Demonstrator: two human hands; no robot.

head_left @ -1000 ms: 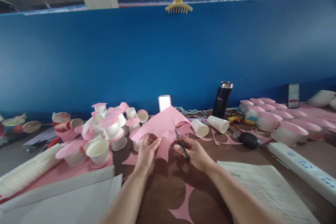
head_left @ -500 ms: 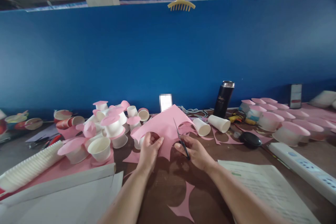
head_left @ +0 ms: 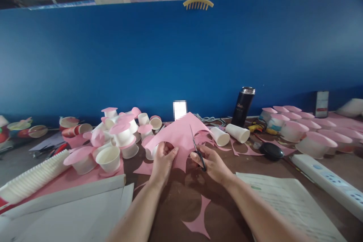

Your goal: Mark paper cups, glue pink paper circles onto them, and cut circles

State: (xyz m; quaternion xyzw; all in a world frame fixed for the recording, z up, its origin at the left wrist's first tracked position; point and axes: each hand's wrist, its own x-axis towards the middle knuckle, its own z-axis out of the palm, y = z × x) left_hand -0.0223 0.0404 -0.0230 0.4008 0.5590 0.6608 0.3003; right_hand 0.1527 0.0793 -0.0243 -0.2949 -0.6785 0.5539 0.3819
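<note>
A sheet of pink paper [head_left: 181, 134] with curved cut edges is held up over the table by my left hand [head_left: 163, 162], thumb on top and fingers underneath. My right hand [head_left: 211, 162] grips black-handled scissors [head_left: 197, 150] by the loops. Their blades point up and away, lying against the right part of the sheet. Whether the blades are parted I cannot make out. Below the hands, a curved pink offcut [head_left: 199, 219] rests on the brown table [head_left: 170, 211].
Paper cups with pink discs [head_left: 121, 128] crowd the left, beside a long stack of cups [head_left: 36, 176]. More disc-topped cups [head_left: 316, 143] stand at right. A black bottle [head_left: 243, 106], two lying cups [head_left: 237, 133], a power strip [head_left: 330, 177] and a printed sheet [head_left: 283, 200] are also there.
The whole view has shifted very slightly. Both hands keep their grip on the paper and scissors, with hardly any movement between them.
</note>
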